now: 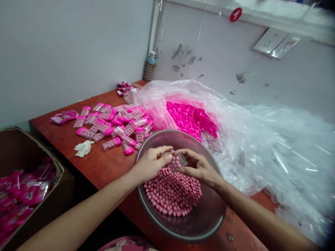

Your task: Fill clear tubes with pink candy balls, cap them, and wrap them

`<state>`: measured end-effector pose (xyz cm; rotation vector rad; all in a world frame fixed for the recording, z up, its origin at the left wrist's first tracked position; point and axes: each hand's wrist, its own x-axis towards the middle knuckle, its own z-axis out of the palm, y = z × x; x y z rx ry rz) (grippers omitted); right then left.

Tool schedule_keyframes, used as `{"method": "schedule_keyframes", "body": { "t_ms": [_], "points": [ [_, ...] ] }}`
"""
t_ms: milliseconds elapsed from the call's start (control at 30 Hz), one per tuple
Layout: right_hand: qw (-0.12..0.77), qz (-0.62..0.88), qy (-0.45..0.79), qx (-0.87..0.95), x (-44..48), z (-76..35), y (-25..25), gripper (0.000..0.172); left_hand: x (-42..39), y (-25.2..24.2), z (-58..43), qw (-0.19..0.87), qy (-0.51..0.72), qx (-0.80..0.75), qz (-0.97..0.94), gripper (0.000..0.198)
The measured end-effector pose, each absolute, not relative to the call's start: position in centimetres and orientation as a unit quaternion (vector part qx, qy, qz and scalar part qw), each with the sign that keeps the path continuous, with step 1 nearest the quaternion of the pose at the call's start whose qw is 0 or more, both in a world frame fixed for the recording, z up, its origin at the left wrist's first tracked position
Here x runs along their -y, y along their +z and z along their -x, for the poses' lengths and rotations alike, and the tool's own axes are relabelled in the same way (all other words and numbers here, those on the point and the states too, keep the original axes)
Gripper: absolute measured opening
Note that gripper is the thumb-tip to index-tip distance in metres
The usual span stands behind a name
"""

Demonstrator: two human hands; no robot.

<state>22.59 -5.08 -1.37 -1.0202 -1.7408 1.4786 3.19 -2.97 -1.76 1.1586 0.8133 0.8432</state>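
Note:
Between my two hands, over the metal bowl (179, 238), is a small clear plastic container (176, 162) part filled with pink balls. My right hand (201, 168) grips its right side between thumb and fingers. At its left end, the thumb and fingers of my left hand (155, 161) are closed on the edge; what lies inside that pinch is partly hidden. Below them, loose pink balls (171, 197) heap up in the bowl. Filled containers with bright pink caps (111, 143) lie in a pile on the red table (95, 172), left of the bowl.
Behind the bowl, a clear plastic bag (167, 89) spills bright pink caps (191, 118). Clear plastic pieces (282, 146) heap up at the right. A cardboard box (61, 170) of pink packets stands lower left. A bottle (150, 66), flat packets (64, 116) and a white scrap (83, 149) are on the table.

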Motion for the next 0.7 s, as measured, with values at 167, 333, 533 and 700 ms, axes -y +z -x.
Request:
{"method": "schedule_keyframes", "body": {
  "t_ms": [167, 333, 533, 700],
  "points": [
    [0.138, 0.424, 0.249, 0.859, 3.2, -23.3, -1.4, 0.027, 2.8, -2.4, -3.1, 0.648, 0.443, -0.382, -0.488, 0.037],
    [-0.094, 0.379, -0.058, 0.919, 0.1, -21.8, -2.9, 0.02, 2.6, -2.5, -2.6, 0.646, 0.499, -0.359, -0.452, 0.031],
    [-0.091, 0.249, -0.086, 0.96, -2.2, -18.5, -4.8, 0.018, 2.9, -2.1, -2.0, 0.667, 0.518, -0.341, -0.414, 0.026],
    [-0.093, 0.19, -0.088, 0.974, -2.0, -16.9, -4.1, 0.021, 2.5, -2.2, -2.1, 0.68, 0.524, -0.322, -0.4, 0.022]
  ]
}}
